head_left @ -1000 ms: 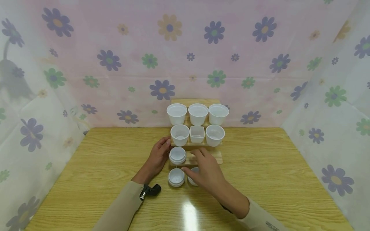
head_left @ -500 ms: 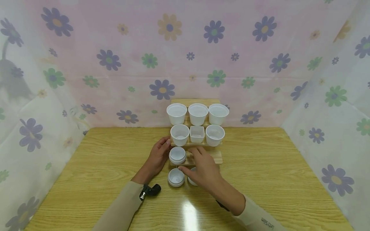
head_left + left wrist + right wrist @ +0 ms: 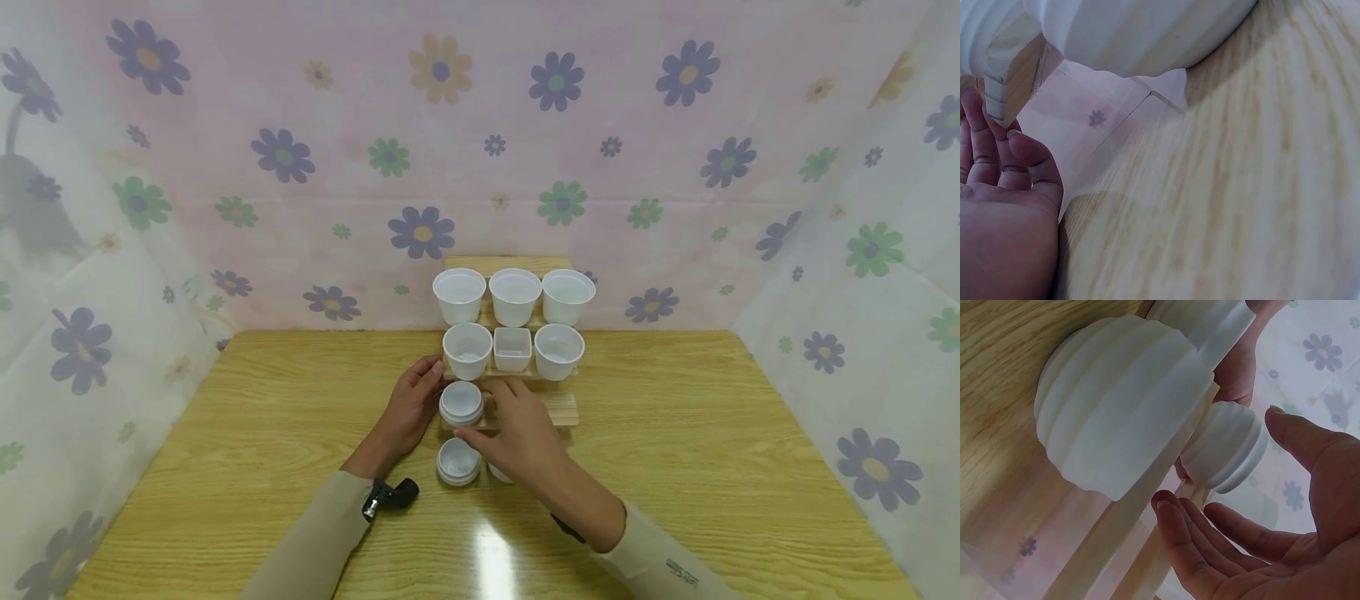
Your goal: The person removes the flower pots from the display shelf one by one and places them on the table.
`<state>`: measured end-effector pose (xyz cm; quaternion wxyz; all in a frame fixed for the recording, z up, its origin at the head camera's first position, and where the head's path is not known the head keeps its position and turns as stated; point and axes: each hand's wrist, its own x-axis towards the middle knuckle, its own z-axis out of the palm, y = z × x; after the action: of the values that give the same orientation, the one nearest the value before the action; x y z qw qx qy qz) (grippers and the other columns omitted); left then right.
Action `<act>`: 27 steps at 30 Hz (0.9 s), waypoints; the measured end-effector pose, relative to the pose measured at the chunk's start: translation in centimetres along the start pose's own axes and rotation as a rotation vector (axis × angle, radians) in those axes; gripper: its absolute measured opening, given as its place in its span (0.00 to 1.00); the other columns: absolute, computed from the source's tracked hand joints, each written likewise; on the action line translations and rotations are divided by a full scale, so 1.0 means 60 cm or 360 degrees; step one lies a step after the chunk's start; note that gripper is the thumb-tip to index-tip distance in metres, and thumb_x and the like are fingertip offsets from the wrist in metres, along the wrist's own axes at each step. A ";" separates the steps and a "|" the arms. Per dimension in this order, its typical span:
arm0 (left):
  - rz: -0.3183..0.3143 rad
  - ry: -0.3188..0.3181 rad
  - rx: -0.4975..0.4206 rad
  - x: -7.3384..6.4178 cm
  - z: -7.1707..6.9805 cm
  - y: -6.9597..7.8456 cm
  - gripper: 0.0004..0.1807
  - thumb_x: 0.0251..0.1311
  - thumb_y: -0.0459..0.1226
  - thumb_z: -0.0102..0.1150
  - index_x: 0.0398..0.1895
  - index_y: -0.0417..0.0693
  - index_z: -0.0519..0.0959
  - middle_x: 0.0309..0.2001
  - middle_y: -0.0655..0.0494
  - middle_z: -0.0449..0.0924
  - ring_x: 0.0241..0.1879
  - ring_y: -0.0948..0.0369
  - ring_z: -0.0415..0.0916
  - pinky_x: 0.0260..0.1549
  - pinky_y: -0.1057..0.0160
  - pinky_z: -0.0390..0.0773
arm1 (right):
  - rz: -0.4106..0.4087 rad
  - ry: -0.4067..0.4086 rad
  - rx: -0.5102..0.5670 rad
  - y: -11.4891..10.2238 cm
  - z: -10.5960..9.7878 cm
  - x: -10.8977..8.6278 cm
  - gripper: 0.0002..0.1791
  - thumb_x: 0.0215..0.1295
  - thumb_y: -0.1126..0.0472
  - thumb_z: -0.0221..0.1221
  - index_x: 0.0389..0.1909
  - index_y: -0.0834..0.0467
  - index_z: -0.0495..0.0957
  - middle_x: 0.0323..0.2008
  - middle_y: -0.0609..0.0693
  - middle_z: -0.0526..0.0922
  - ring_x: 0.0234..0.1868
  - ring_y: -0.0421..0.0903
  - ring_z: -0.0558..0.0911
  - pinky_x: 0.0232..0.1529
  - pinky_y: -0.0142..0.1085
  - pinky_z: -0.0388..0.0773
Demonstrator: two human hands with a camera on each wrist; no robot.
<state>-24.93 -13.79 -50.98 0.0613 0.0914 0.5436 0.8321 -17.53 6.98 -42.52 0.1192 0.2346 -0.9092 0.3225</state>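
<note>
A wooden tiered stand (image 3: 561,409) bears rows of white plastic pots. My left hand (image 3: 408,408) holds the stand's left end, the thumb and fingertips at the corner of a wooden step (image 3: 1007,94) in the left wrist view. On the lowest step, at the left, is a small round ribbed pot (image 3: 461,404). My right hand (image 3: 521,437) reaches over that step with thumb and fingers spread; in the right wrist view the small pot (image 3: 1225,447) shows between them, apart from the fingertips. Before the stand are a ribbed pot (image 3: 458,462) and another pot (image 3: 498,475), mostly hidden under my right hand.
Three large round pots, one of them a white pot (image 3: 514,297), fill the upper step. Below them, a square pot (image 3: 512,349) is between two round ones. A flowered cloth (image 3: 495,175) hangs behind the wood-grain table (image 3: 300,408).
My right hand has moved a little to the left, toward the small pot on the lowest step, and covers more of the pot below it. My left hand has stayed in place.
</note>
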 end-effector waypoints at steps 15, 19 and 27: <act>-0.0007 -0.0022 0.0020 0.000 -0.001 0.001 0.16 0.85 0.42 0.48 0.64 0.41 0.71 0.53 0.58 0.82 0.53 0.63 0.80 0.55 0.63 0.80 | 0.0104 -0.0071 0.0009 -0.013 0.008 0.016 0.35 0.57 0.48 0.81 0.58 0.61 0.80 0.49 0.55 0.84 0.49 0.51 0.85 0.50 0.48 0.83; -0.0012 -0.0007 0.0002 -0.002 0.000 0.000 0.13 0.85 0.41 0.48 0.61 0.44 0.73 0.52 0.58 0.82 0.52 0.63 0.81 0.54 0.63 0.80 | 0.0141 -0.0093 0.0005 -0.016 0.010 0.018 0.34 0.57 0.48 0.81 0.57 0.61 0.80 0.48 0.55 0.84 0.49 0.53 0.85 0.51 0.50 0.83; 0.0001 -0.0007 0.0005 0.001 -0.002 0.000 0.13 0.84 0.41 0.49 0.61 0.44 0.74 0.52 0.58 0.82 0.52 0.62 0.80 0.55 0.63 0.80 | 0.0124 -0.0072 -0.0027 -0.014 0.016 0.021 0.33 0.56 0.48 0.81 0.56 0.61 0.79 0.48 0.54 0.84 0.49 0.52 0.85 0.51 0.49 0.82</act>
<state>-25.00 -13.86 -51.03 0.0620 0.0935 0.5447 0.8311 -18.23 5.37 -42.37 0.0879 0.2053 -0.9229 0.3138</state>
